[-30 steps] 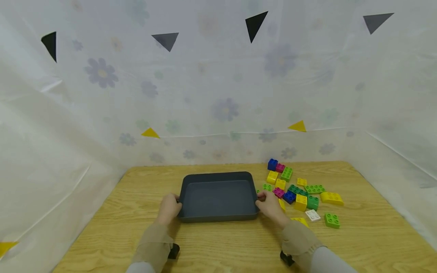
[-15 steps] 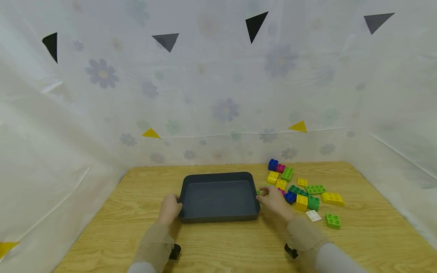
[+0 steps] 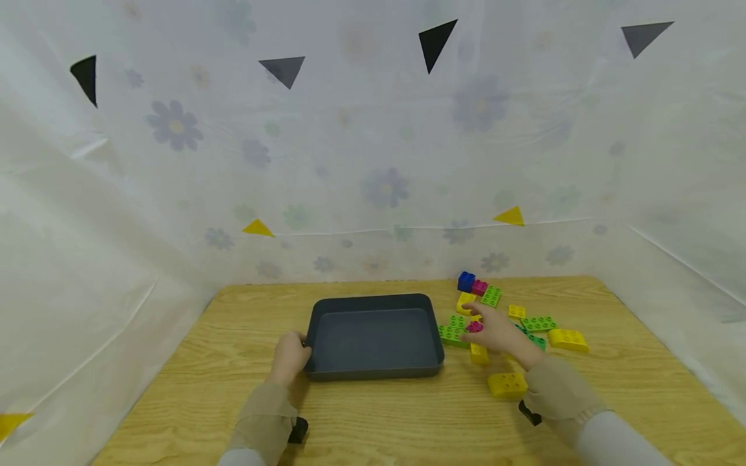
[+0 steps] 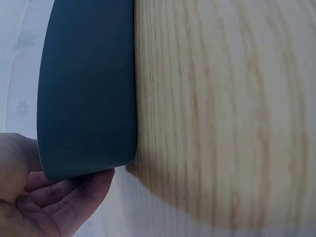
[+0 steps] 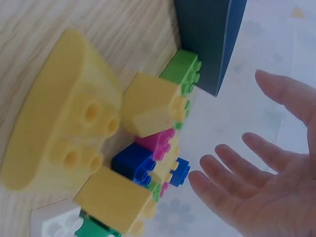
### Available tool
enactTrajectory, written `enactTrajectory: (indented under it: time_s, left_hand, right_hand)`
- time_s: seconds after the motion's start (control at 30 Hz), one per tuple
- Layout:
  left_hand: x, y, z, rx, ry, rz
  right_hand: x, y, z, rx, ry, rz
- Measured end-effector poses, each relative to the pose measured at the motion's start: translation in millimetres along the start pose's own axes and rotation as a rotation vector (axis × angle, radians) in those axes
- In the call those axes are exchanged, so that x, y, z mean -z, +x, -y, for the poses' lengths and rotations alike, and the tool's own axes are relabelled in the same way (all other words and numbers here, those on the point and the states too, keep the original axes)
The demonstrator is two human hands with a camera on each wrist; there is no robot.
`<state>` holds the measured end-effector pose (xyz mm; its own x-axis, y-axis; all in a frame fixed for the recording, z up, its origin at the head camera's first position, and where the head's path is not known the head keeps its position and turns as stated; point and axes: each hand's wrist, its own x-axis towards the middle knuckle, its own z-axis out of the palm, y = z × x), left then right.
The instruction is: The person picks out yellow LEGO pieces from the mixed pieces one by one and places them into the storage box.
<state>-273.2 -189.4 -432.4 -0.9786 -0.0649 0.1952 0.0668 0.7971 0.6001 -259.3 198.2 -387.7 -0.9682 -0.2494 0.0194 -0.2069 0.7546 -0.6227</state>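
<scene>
Two hands work a wooden table (image 3: 379, 414) inside a flower-printed tent of white sheeting (image 3: 373, 162), with a dark grey tray (image 3: 373, 371) at centre and a scatter of toy bricks to its right. The left hand (image 3: 289, 357) grips the tray's near left corner, fingers curled under the wall and thumb at the rim, as the left wrist view confirms. The right hand (image 3: 495, 332) hovers over the brick pile with fingers spread and straight, holding nothing; the right wrist view shows the palm open above the bricks, apart from them. Just right of the tray lie light green bricks (image 3: 453, 334), a pink brick (image 3: 474, 327) at the fingertips and a yellow brick (image 3: 479, 354) near the hand's heel. A curved yellow brick (image 3: 508, 384) sits nearer the person, a long yellow brick (image 3: 568, 339) farther right, and a blue brick (image 3: 465, 281) marks the far end of the pile. The tray holds no bricks at all, so by the look of things the filling has not begun: every brick is on the table, and none is in hand. Black, grey and yellow triangles (image 3: 436, 40) dot the sheeting behind.
</scene>
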Motion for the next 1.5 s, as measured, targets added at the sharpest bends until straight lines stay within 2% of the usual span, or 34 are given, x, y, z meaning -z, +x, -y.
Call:
enactTrajectory:
  time_s: [0.2,0.3,0.4,0.57,0.8,1.23,1.5]
  left_hand:
    - [1.5,-0.2,-1.3,0.019,-0.021,0.04]
    - [1.0,-0.1,-2.1,0.023,-0.031,0.058]
    - [0.9,-0.1,-2.4,0.026,-0.028,0.057]
    - [0.5,0.2,-2.2,0.031,-0.025,0.062]
    - [-0.2,0.8,-1.8,0.033,-0.034,0.056]
    - [0.4,0.4,-1.5,0.01,-0.021,0.055]
    - [-0.4,0.8,-0.3,0.008,-0.037,0.048]
  right_hand:
    - [0.0,-4.0,-11.4,-0.025,-0.051,0.072]
    - [-1.7,-7.0,-14.4,-0.06,-0.032,0.103]
    - [-3.7,-8.2,-16.6,-0.055,-0.025,0.116]
    - [-8.1,-8.8,-19.6,-0.056,-0.021,0.113]
    - [-14.2,-9.7,-22.4,-0.088,0.042,0.109]
    - [-19.6,-9.5,-25.1,-0.048,-0.012,0.076]
    - [-16.8,-9.5,-21.9,-0.055,-0.017,0.098]
